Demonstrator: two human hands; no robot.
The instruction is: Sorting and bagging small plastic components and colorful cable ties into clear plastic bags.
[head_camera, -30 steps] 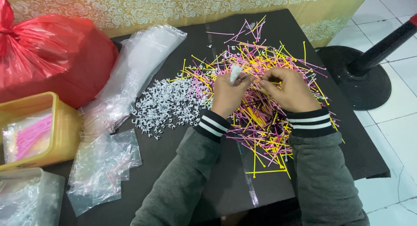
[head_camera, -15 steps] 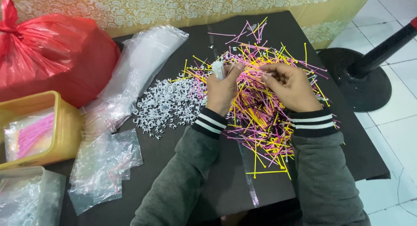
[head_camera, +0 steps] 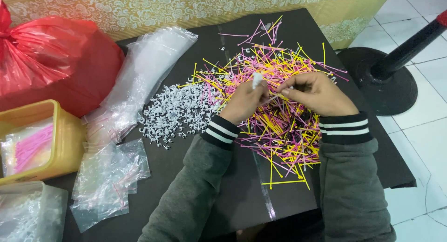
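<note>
The left hand (head_camera: 244, 101) is clenched around a small white bundle (head_camera: 257, 80) standing upright above the strip pile (head_camera: 279, 111) on the tabletop (head_camera: 242, 195), and the right hand (head_camera: 316, 94), just beside it, pinches one thin strip pointing toward that bundle.

Over a dark table (head_camera: 242, 195), the left hand (head_camera: 244, 102) pinches a small white piece (head_camera: 257, 80) above a heap of pink and yellow sticks (head_camera: 279, 125), while the right hand (head_camera: 319, 93) meets it fingertip to fingertip. White clips (head_camera: 174, 114) lie just beside, clear bags (head_camera: 111, 177) and a yellow tub (head_camera: 60, 130) farther left.
</note>
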